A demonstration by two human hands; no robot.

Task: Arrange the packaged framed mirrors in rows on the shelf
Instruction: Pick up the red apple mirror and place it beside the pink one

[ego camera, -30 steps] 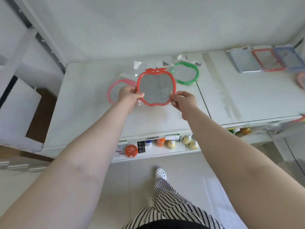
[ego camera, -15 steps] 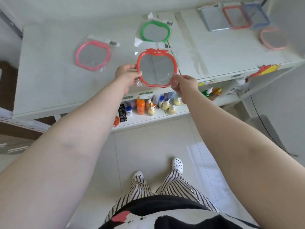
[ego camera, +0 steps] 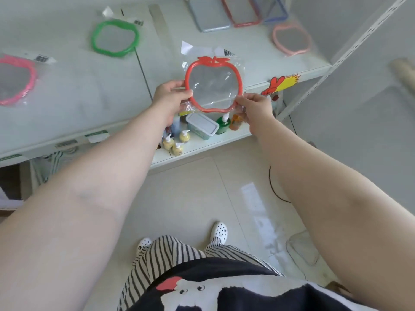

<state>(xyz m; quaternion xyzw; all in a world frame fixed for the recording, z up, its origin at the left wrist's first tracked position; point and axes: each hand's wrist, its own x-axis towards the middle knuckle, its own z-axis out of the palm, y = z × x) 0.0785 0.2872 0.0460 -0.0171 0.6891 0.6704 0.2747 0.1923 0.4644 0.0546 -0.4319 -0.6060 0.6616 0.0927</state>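
A red apple-shaped mirror (ego camera: 213, 85) in a clear plastic bag hangs over the front edge of the white shelf (ego camera: 85, 93). My left hand (ego camera: 170, 95) pinches its left rim and my right hand (ego camera: 254, 106) pinches its lower right rim. A green apple-shaped mirror (ego camera: 115, 38) lies flat at the back of the shelf, and a bright pink one (ego camera: 16, 79) lies at the far left. Towards the back right lies a pale pink apple mirror (ego camera: 292, 39). Behind it sit rectangular mirrors in grey (ego camera: 207, 15), red (ego camera: 241, 11) and blue (ego camera: 272, 9) frames.
A lower shelf (ego camera: 202, 145) holds several pump bottles and a grey-lidded box (ego camera: 202, 125). A white slotted upright (ego camera: 341, 55) stands at the shelf's right end, with a red and yellow tag (ego camera: 280, 83) on the front edge. Tiled floor and my striped trousers lie below.
Both hands have carried the red mirror to the right along the shelf's front edge, away from the green and pink mirrors. The view has swung right and down.
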